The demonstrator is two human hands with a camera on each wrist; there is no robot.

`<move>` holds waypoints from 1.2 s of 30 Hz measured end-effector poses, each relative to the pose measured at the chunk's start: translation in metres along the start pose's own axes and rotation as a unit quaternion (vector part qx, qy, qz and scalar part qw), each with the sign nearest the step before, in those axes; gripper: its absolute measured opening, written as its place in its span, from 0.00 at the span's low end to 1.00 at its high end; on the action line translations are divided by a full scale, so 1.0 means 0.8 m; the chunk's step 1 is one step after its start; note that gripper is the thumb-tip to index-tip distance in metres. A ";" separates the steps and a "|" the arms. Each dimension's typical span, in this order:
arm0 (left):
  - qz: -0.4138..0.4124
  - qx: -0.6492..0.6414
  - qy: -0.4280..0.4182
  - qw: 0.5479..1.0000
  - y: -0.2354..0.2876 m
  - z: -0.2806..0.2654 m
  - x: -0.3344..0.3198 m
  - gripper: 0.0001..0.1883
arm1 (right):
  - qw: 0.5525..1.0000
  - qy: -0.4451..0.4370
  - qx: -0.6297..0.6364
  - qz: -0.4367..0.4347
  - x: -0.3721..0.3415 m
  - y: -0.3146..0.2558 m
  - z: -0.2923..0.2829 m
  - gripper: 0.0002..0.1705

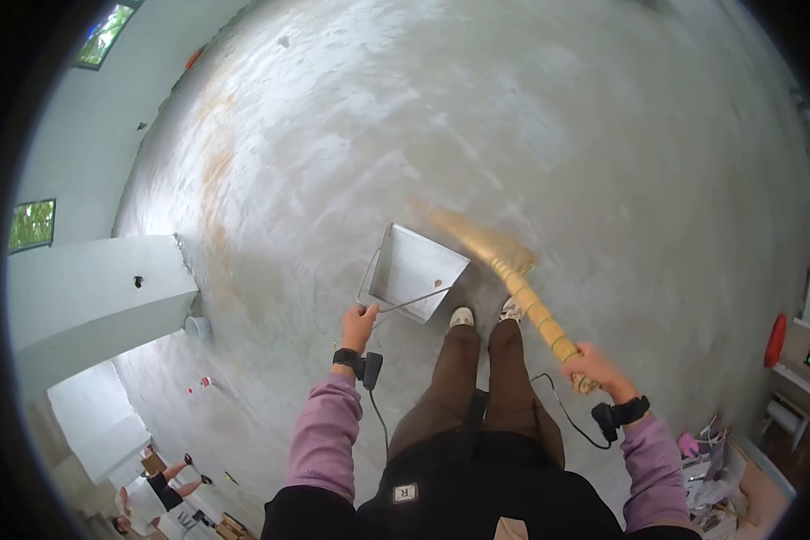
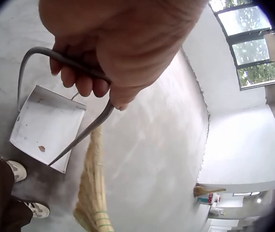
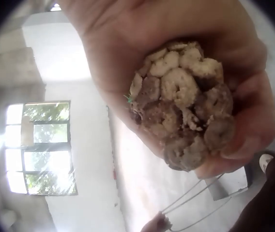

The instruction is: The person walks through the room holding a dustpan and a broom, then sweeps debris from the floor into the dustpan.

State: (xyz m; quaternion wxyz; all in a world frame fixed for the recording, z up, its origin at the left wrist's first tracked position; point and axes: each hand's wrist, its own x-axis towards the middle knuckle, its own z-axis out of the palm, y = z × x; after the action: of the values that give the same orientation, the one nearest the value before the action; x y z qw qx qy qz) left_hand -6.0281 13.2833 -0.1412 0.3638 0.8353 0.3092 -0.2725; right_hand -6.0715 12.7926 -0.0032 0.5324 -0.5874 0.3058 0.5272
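My left hand (image 1: 359, 329) grips the bent metal handle of a white dustpan (image 1: 420, 268). In the left wrist view the fingers of the hand (image 2: 111, 48) curl round the grey rod (image 2: 36, 50), and a small brown piece (image 2: 41, 149) lies in the pan. A straw broom (image 1: 538, 315) is held near its end by my right hand (image 1: 594, 369); its blurred bristles are just beyond the dustpan and the feet. The right wrist view shows the hand (image 3: 123, 72) wrapped round the bundled stalk end (image 3: 178, 96).
Grey concrete floor (image 1: 603, 180) spreads all round. A pale bucket (image 1: 198, 328) stands by the wall at left. Red and white items (image 1: 205, 382) lie on the floor. A person (image 1: 157, 495) is at the lower left, and piled clutter (image 1: 706, 459) at the lower right.
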 end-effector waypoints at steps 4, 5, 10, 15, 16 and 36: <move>-0.004 -0.001 0.032 0.999 -0.063 0.014 0.006 0.21 | 0.994 0.028 0.105 -0.021 0.097 -0.018 -0.011 0.10; -0.007 0.003 0.034 0.999 -0.081 0.019 0.006 0.22 | 0.991 0.023 0.121 -0.043 0.134 -0.018 -0.012 0.09; -0.068 -0.023 0.015 0.997 -0.229 0.056 -0.059 0.23 | 0.995 0.057 -0.036 -0.072 0.265 0.070 0.079 0.13; -0.085 -0.026 -0.006 0.996 -0.282 0.039 -0.071 0.22 | 0.947 0.071 -0.308 -0.060 0.282 0.174 0.181 0.23; -0.088 -0.042 -0.004 0.995 -0.280 0.038 -0.071 0.22 | 0.937 0.037 -0.346 -0.028 0.275 0.200 0.190 0.25; -0.097 -0.037 -0.059 0.993 -0.253 0.042 -0.060 0.17 | 0.967 0.148 0.206 0.034 0.036 0.343 0.154 0.14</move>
State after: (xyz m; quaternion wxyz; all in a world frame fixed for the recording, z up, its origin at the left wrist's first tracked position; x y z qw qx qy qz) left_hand -6.2122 13.3520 -0.2170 0.3839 0.7699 0.3765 -0.3438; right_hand -6.3531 12.8473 -0.0983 0.5722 -0.5262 0.5029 0.3779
